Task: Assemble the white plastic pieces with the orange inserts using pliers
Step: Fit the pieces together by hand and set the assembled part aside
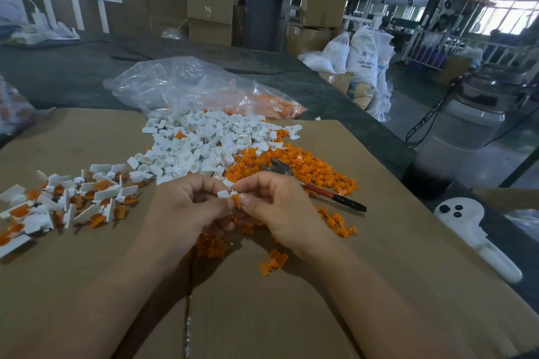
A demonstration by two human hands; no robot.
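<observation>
At the far left of the cardboard sheet [262,315] laid over the bench, a scattered heap of assembled pieces [67,201], white with orange showing, is seen. Right of it, the left hand [186,207] is raised over the cardboard, its grip clenched around a small white piece [225,193] pinched at the fingertips. Behind the hands, a pile of loose white pieces [204,143] is spread out. Touching the held piece from below, an orange insert [235,200] is pinched in the grip of the right hand [271,207]. Further right, loose orange inserts [306,166] are strewn, and the pliers [332,196] are left lying on them, ungrasped. At the far right, a white handheld device [472,230] is lying beside the cardboard.
</observation>
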